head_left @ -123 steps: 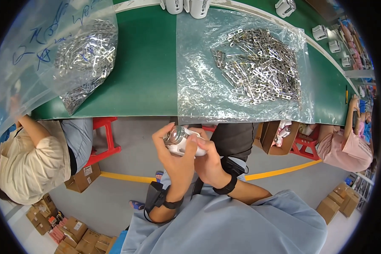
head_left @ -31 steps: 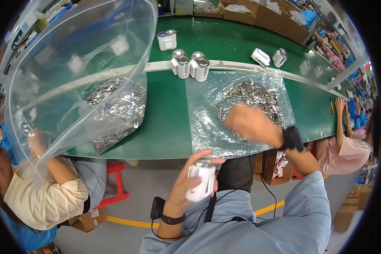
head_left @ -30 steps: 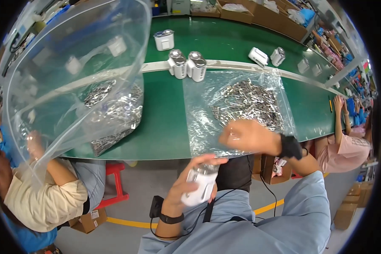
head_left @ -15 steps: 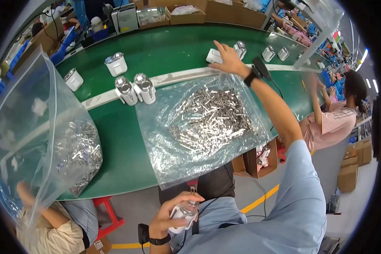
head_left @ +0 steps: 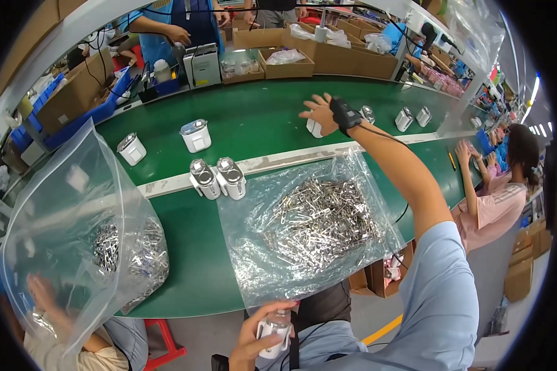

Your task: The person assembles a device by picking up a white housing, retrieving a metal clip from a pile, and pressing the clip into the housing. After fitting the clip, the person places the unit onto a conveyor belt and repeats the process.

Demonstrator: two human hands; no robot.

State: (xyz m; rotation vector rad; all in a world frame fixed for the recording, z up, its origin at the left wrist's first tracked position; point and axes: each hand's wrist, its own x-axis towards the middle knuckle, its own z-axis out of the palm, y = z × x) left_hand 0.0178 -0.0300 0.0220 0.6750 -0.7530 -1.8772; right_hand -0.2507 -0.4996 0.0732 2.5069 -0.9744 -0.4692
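My left hand (head_left: 257, 339), low near my lap, is closed round a small white device (head_left: 273, 334) with a clear, shiny top. Stretched far over the green table, my right hand (head_left: 320, 115) has its fingers spread. Just under it stands another white device (head_left: 314, 128), partly covered by the hand; I cannot tell whether they touch. Between my arms lies a clear plastic bag (head_left: 244, 272) with a heap of small silver metal clips (head_left: 328, 222) on it. Two white devices with silver tops (head_left: 218, 179) stand together beyond the bag's far left corner.
A large upright clear bag (head_left: 62, 204) of metal parts stands at left, with a co-worker's arm (head_left: 56, 309) behind it. More white devices (head_left: 195, 136) stand beyond the pale rail (head_left: 272, 162). Cardboard boxes (head_left: 288, 65) line the far edge. Another person (head_left: 492, 198) sits at right.
The view has tilted, so the table appears lower. My right wrist has turned and the fingers have spread above the white device. My left hand keeps its hold.
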